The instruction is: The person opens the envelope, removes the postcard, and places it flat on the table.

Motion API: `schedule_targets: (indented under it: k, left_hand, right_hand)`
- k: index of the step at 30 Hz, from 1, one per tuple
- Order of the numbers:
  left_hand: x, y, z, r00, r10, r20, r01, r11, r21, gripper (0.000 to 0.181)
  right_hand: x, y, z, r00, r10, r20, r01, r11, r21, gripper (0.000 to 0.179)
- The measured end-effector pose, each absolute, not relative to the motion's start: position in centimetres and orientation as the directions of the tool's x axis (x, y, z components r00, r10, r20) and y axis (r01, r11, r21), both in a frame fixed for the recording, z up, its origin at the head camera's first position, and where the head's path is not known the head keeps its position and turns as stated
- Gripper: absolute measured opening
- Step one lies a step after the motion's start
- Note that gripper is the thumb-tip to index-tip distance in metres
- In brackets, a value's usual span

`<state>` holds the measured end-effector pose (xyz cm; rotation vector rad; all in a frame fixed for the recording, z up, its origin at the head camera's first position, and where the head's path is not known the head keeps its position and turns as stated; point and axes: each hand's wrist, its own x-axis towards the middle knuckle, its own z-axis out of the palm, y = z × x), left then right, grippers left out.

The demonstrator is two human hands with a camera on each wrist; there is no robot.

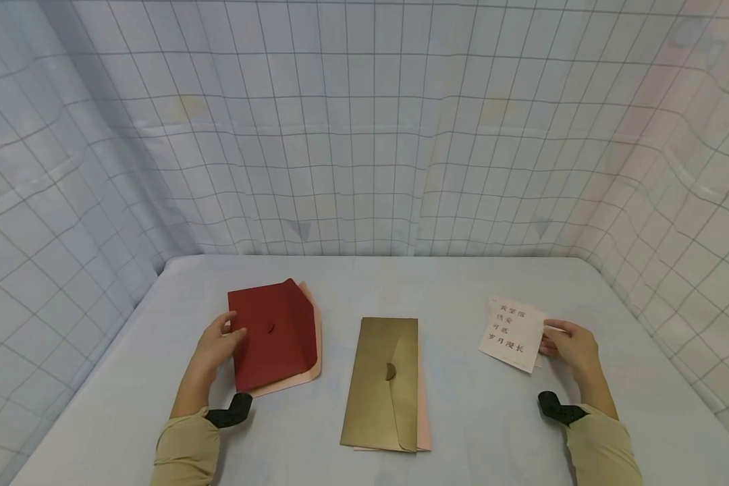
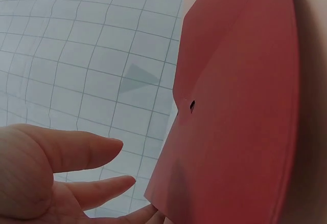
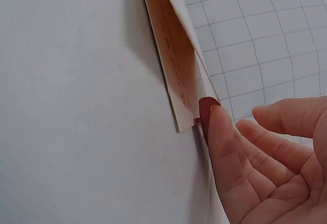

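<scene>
On the left of the table lies a red envelope (image 1: pixel 267 337) with a small slot in its front, over a peach envelope (image 1: pixel 318 351). My left hand (image 1: pixel 217 345) is at its left edge, the thumb and first finger spread apart, other fingertips right at the envelope's corner in the left wrist view. To the right are printed cards (image 1: pixel 513 332) with dark characters, one overlapping another. My right hand (image 1: pixel 572 347) touches their right edge with its fingertips. In the right wrist view a gap shows between the card layers (image 3: pixel 171 55), and the thumb stands apart from the fingers.
A gold envelope (image 1: pixel 379 385) with a round clasp lies mid-table, over a pink sheet (image 1: pixel 424 412). White cloth with a dark grid (image 1: pixel 364 121) hangs behind the table and along both sides. A black wrist mount (image 1: pixel 231 410) sits at each sleeve.
</scene>
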<state>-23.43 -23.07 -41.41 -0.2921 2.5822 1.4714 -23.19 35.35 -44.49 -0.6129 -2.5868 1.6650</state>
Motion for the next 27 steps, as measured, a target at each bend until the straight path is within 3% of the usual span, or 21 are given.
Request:
schedule_targets:
  k: [27]
  left_hand:
    - [-23.26,-23.55,-41.69,-0.972,-0.075,-0.225,-0.227,0.560,0.797,0.056]
  right_hand:
    - [-22.93,35.85,-44.40,-0.921,0.325,-0.214,0.310,0.281,-0.908,0.050]
